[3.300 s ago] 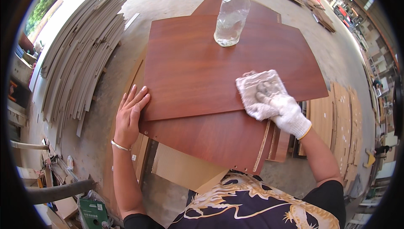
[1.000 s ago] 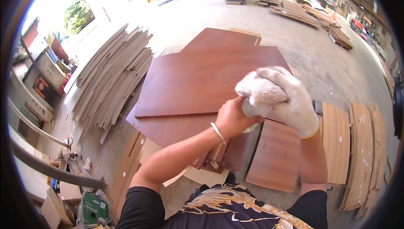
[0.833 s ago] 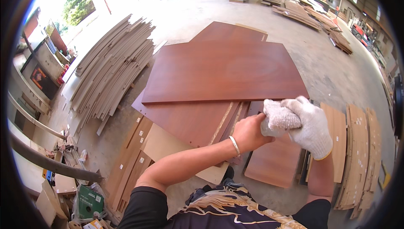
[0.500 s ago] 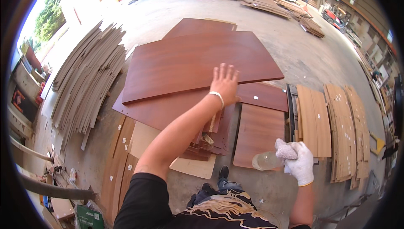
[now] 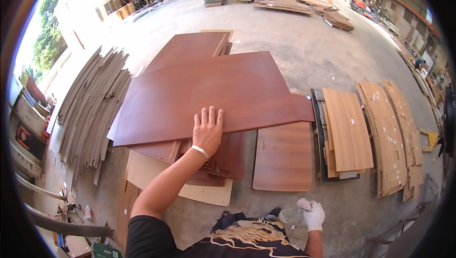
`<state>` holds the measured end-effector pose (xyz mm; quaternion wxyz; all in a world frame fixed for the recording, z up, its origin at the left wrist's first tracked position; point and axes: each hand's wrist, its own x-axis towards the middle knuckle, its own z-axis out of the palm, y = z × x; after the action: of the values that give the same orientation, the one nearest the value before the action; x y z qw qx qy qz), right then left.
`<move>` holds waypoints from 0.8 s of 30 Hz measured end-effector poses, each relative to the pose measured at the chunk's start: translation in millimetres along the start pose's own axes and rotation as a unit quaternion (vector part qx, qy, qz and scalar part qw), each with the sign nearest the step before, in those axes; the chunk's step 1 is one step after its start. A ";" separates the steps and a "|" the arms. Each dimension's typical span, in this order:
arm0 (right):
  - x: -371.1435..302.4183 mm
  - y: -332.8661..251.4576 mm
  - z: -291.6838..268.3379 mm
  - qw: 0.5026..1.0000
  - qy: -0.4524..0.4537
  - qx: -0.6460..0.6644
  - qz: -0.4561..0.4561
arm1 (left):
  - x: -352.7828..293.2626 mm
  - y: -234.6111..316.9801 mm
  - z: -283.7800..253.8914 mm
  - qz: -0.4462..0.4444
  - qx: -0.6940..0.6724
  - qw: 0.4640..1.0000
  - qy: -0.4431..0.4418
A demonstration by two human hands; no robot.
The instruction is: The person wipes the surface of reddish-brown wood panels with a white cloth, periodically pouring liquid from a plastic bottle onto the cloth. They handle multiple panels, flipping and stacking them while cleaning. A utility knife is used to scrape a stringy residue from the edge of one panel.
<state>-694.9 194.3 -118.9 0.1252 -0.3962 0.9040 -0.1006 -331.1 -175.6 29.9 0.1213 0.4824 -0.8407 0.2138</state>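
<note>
My bare left hand (image 5: 207, 130), a white band around its wrist, rests with fingers spread on the near edge of a large reddish-brown wood panel (image 5: 204, 92). That panel lies askew across a stack of similar boards (image 5: 185, 49). Down at the right, beside my body, my right hand (image 5: 314, 216) wears a white glove. It is closed on a bunched pale cloth (image 5: 304, 204). A translucent bottle (image 5: 287, 216) shows beside the cloth, faint against the floor; how the fingers grip it is hidden.
Right of the stack a brown panel (image 5: 283, 158) lies low, with lighter wood boards (image 5: 348, 130) beyond it. Long grey-brown strips (image 5: 90, 115) are piled at left. A curved grey bar (image 5: 71, 228) stands near left. More board piles (image 5: 285, 1) and a red forklift (image 5: 365, 9) are farther back.
The top panel has turned on the stack, its right end now reaching over the low brown panel. My left hand sits farther left along its near edge. My right hand has dropped closer to my body.
</note>
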 end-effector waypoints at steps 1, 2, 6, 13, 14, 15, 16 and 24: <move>10.1 11.0 3.1 1.000 -0.009 0.008 -0.005 | -12.1 -3.3 -8.9 0.022 -0.041 0.999 0.020; 18.9 24.6 2.3 1.000 -0.014 0.012 -0.001 | -19.5 1.1 -29.3 0.012 -0.052 0.998 -0.023; 58.9 53.5 -4.4 0.999 -0.027 0.013 -0.027 | -72.2 -47.8 -41.6 -0.031 -0.007 0.999 -0.038; 111.3 119.3 -33.6 0.999 -0.027 0.019 -0.017 | -6.4 12.7 -119.0 0.087 0.034 0.994 -0.053; 112.2 123.6 -36.8 0.999 -0.021 0.026 -0.027 | 6.8 33.2 -144.4 0.099 0.029 0.993 -0.059; 113.0 134.7 -34.3 0.999 -0.019 0.027 -0.028 | 26.9 57.6 -166.2 0.098 0.004 0.992 -0.081; 113.8 143.6 -30.1 0.999 -0.017 0.033 -0.031 | 50.8 81.6 -189.9 0.096 -0.014 0.990 -0.101; 79.5 187.3 -2.2 0.993 -0.038 0.075 0.078 | 197.5 239.0 -275.8 0.200 -0.056 0.942 -0.265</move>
<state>-877.1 260.2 -181.0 0.1962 -0.3175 0.9167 -0.1428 -637.8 -88.2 295.4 -0.1249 0.3364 -0.9320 0.0508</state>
